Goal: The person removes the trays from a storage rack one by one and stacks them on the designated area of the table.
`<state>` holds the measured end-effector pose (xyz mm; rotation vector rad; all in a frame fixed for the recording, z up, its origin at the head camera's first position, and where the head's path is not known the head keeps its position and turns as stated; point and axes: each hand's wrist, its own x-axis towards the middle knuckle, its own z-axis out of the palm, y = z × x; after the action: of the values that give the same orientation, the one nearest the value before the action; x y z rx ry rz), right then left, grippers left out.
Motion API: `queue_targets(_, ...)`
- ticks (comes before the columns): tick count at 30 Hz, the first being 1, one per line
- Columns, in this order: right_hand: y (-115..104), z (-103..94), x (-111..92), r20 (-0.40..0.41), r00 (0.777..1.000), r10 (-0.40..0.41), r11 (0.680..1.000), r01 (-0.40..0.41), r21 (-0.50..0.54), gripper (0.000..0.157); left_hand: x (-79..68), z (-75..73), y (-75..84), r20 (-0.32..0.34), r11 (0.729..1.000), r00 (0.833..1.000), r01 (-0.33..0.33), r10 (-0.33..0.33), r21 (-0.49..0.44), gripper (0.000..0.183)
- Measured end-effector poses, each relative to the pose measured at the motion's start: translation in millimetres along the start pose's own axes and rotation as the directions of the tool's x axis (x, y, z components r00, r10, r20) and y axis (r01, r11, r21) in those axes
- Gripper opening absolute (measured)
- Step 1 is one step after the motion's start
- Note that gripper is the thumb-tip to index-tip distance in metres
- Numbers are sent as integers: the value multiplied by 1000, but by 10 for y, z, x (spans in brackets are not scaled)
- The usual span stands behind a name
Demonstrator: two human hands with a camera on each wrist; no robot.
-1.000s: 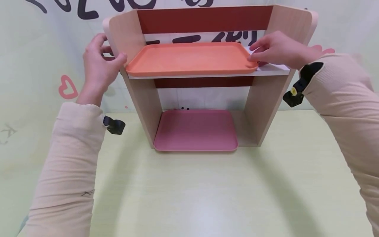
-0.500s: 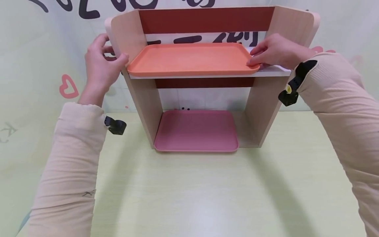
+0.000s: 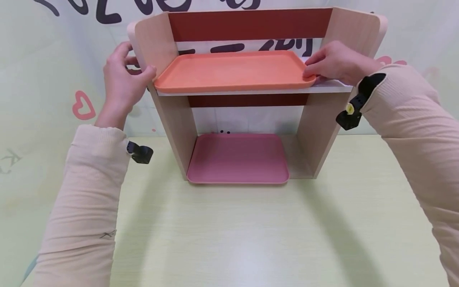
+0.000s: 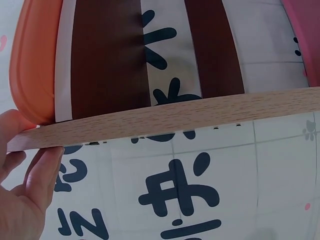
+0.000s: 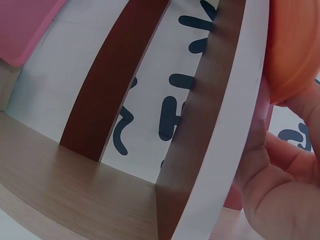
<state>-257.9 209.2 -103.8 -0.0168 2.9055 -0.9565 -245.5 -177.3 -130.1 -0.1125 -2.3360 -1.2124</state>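
Observation:
An orange tray (image 3: pixel 236 71) lies on the upper board of a small two-tier wooden shelf (image 3: pixel 306 131). With thumb and fingers my right hand (image 3: pixel 335 61) pinches the tray's right end near its front corner. In the right wrist view that hand (image 5: pixel 285 185) is at the orange rim (image 5: pixel 292 55), beside the white board edge. My left hand (image 3: pixel 123 81) grips the front edge of the shelf's left side panel (image 3: pixel 152 44). The left wrist view has its thumb and fingers (image 4: pixel 42 175) on opposite faces of that panel. A pink tray (image 3: pixel 238 159) lies on the lower level.
The shelf stands on a pale table (image 3: pixel 229 223) against a wall covering (image 3: pixel 46 99) with dark lettering and pink hearts. Dark red crossbars (image 3: pixel 251 24) span the shelf's back. To the right of the pink tray a strip of bare lower board (image 3: pixel 297 159) shows.
My right wrist has lowered and moved slightly left, its fingers staying on the orange tray's right end. The tray has shifted very little. My left hand keeps its grip on the panel.

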Motion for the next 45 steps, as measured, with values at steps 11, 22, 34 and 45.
queue_targets(11, 43, 17, -125, -13, 999, 47, 937, -39, 347, 58, 4, -1, -16, -4, 1000, 1000, -9, 9, -2, 50)
queue_targets(22, 69, 141, -313, -24, 993, 117, 618, -54, 784, 59, 21, -30, -23, -9, 1000, 1000, 0, 0, -3, 51)
queue_targets(34, 118, 287, -495, 40, 991, 129, 287, -76, 955, 52, 23, -37, -22, -6, 1000, 1000, -3, 3, -9, 50)
queue_targets(45, 349, 249, -612, 133, 991, 11, 43, -133, 990, 55, 14, -40, -9, -2, 1000, 1000, -5, 5, -19, 51)
